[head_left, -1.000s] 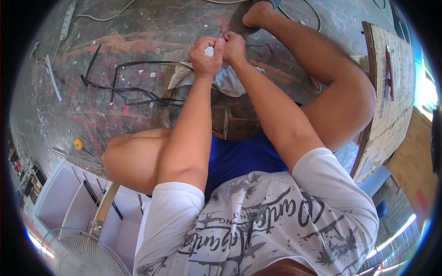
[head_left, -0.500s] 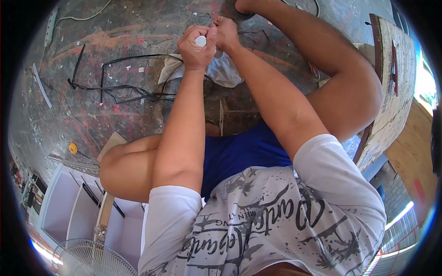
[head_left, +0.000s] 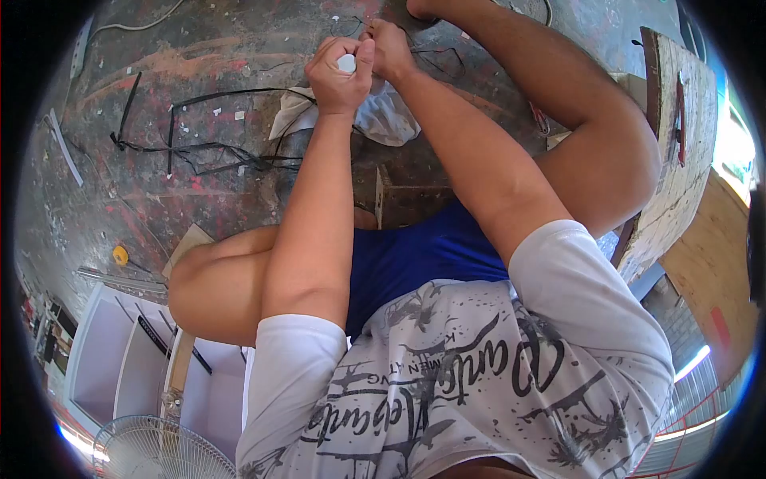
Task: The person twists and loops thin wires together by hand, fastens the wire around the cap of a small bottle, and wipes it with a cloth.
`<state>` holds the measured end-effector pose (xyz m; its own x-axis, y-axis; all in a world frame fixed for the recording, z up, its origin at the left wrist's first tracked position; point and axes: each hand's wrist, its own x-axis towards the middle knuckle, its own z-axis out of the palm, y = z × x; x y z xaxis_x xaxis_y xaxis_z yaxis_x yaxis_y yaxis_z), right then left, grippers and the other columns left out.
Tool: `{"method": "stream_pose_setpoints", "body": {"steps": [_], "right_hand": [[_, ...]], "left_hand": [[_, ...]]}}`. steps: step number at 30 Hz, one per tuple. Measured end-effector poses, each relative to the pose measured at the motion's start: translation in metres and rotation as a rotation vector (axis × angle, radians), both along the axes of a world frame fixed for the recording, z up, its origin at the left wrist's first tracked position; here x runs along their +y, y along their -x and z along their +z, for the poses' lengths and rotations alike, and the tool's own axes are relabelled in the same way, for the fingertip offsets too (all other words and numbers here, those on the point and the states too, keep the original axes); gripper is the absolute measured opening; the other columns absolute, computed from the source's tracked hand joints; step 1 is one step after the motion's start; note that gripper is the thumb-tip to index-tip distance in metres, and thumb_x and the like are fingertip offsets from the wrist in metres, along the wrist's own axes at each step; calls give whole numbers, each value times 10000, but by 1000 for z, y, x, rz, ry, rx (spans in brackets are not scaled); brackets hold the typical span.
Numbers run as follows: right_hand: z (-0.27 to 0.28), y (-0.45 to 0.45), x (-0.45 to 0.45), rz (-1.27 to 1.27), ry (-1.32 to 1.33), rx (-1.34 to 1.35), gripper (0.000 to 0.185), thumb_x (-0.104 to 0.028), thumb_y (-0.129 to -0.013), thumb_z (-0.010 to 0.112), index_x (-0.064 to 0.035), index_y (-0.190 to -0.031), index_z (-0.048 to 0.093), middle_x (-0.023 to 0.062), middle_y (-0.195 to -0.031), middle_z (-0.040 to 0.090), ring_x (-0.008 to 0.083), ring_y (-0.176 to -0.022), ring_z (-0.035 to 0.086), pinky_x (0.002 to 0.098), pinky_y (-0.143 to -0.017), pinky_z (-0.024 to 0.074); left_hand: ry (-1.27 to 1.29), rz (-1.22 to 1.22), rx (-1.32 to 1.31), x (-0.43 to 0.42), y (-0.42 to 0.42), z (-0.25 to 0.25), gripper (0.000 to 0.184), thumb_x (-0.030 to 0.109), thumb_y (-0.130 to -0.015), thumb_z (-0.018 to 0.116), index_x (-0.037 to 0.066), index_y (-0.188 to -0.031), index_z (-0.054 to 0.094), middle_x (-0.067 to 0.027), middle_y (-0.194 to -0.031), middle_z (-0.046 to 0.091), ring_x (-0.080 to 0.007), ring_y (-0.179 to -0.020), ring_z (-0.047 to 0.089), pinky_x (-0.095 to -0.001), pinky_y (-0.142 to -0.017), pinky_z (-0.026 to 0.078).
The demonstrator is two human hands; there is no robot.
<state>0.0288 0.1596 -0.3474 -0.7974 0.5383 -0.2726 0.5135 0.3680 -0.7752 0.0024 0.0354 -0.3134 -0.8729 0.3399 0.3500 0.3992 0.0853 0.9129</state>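
My left hand (head_left: 337, 80) is closed in a fist around an object with a white round end (head_left: 346, 63). Only that end shows between thumb and fingers; the rest is hidden in my grip. Just to the right, my right hand (head_left: 389, 49) is closed, its fingers bunched beside the left thumb. Whatever is between those fingers is hidden or too small to make out. Below both hands, a crumpled white plastic bag or cloth (head_left: 388, 120) lies on the floor. Thin dark strands (head_left: 437, 56) lie on the floor around my right hand.
Black straps (head_left: 215, 152) tangle across the stained floor (head_left: 88, 215) at left. A yellow round item (head_left: 120, 255) lies near my left knee. A white cabinet (head_left: 104, 351) and a fan (head_left: 159, 451) stand lower left. A worn wooden panel (head_left: 678, 144) rises beside my right knee.
The whole view has shifted slightly, with the floor items a little farther up and left. Both hands keep the same closed grip close together.
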Motion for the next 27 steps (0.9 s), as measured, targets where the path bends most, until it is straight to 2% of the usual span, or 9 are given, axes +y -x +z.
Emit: {"method": "stream_pose_setpoints", "body": {"steps": [4,7,10,13,17,27], "right_hand": [[-2,-1,0,36,18,-10,309,-201,-839,631,68,-975,699,334,-982,692,478,-990,687,522,-868,551],[-19,-2,-6,-42,8,23,298,-265,-803,680,22,-836,611,279,-797,657,477,-799,660,479,-713,522],[-25,2,-12,-78,-4,81,280,-246,-814,669,28,-849,623,286,-804,660,473,-799,668,476,-710,522],[-16,1,-11,-41,28,-2,293,-200,-831,643,75,-925,686,320,-944,699,484,-961,691,530,-835,552],[-10,-4,-9,-22,38,56,288,-206,-820,654,73,-889,677,322,-915,695,485,-933,694,530,-811,554],[-25,-5,-9,-5,-31,97,266,-209,-807,662,50,-865,688,313,-882,696,491,-905,695,533,-798,556]], "left_hand": [[-14,-9,-5,-2,-1,-2,295,203,-912,799,12,-754,640,-77,-779,698,-174,-712,638,-299,-710,515],[-48,-11,-36,-3,-1,-5,286,175,-898,817,13,-748,636,-75,-788,702,-175,-721,637,-297,-717,514],[-93,-38,-80,-8,0,-9,285,153,-881,839,14,-739,635,-71,-800,710,-175,-737,642,-301,-731,517],[-128,-59,-50,-6,6,-15,286,146,-869,855,16,-736,637,-68,-808,716,-169,-753,647,-305,-745,521],[-98,-78,-14,-7,3,-16,280,142,-860,867,21,-739,644,-72,-814,721,-162,-765,650,-309,-751,525],[-99,-104,-122,-9,3,-24,301,176,-843,892,48,-778,627,-46,-804,702,-143,-789,644,-288,-759,524]]}}
